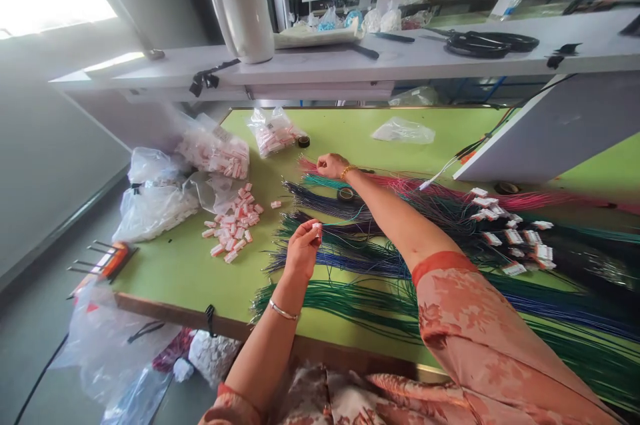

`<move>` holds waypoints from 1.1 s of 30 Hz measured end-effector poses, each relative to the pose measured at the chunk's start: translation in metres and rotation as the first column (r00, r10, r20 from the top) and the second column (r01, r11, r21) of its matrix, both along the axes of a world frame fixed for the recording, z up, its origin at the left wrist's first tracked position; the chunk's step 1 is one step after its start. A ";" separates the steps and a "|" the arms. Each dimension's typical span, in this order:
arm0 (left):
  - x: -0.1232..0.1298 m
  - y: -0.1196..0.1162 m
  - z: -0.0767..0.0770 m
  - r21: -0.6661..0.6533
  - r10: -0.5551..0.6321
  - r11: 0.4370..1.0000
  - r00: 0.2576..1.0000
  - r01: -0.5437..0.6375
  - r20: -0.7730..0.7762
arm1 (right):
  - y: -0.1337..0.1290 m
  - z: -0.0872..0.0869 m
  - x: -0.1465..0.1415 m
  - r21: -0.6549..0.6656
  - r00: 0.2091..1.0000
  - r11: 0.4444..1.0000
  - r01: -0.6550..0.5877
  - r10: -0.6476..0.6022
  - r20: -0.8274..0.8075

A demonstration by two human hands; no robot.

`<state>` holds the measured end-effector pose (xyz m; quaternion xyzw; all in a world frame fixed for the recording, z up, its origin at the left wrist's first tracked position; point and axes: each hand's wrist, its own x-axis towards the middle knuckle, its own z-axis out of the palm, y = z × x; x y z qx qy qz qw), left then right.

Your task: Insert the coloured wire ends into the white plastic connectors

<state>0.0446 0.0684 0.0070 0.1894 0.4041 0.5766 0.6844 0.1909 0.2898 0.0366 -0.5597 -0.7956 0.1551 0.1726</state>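
Head view: the left hand (303,248) pinches a white connector (317,229) between the near and far edges of the table (183,272); the right hand (333,165) curls at the red wires (308,164), its hold unclear. Wiring seems underway; the next move likely calls for separating one wire.

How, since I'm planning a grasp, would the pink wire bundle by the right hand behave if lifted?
The pink wire bundle would probably sag, its strands being long and thin. It might also splay, since some strands lie loosely spread.
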 end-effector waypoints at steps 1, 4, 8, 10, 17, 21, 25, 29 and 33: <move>0.000 0.000 0.000 0.000 -0.003 1.000 1.000 0.003 0.001 | -0.001 0.005 -0.004 -0.012 0.999 1.000 0.000 -0.001 -0.039; -0.001 0.000 0.000 -0.004 -0.015 1.000 1.000 0.015 0.007 | -0.009 0.021 -0.018 -0.017 0.981 0.997 -0.069 0.065 -0.182; -0.002 -0.001 0.000 0.000 -0.021 1.000 1.000 0.021 0.012 | -0.029 0.036 -0.034 0.003 0.942 0.984 -0.176 0.170 -0.289; -0.002 -0.001 0.000 0.006 -0.017 1.000 1.000 0.017 0.019 | -0.044 0.037 -0.035 0.004 0.908 0.973 -0.229 0.216 -0.360; 0.001 -0.001 0.005 0.018 -0.006 1.000 0.992 0.004 0.126 | -0.126 0.032 -0.008 0.049 0.788 0.953 -0.300 0.277 -0.550; 0.005 -0.002 0.007 0.002 -0.025 1.000 0.981 0.025 0.192 | -0.167 0.027 0.005 0.062 0.805 0.961 -0.268 0.259 -0.533; 0.008 -0.004 0.007 -0.003 -0.058 0.998 0.978 0.060 0.199 | -0.183 0.017 0.012 0.117 0.850 0.957 -0.265 0.289 -0.440; 0.011 -0.006 0.008 -0.017 -0.067 0.997 0.981 0.071 0.183 | -0.187 0.010 0.015 0.162 0.886 0.961 -0.223 0.269 -0.379; 0.011 -0.006 0.009 -0.029 -0.064 0.997 0.985 0.069 0.158 | -0.190 0.009 0.017 0.172 0.885 0.964 -0.203 0.256 -0.389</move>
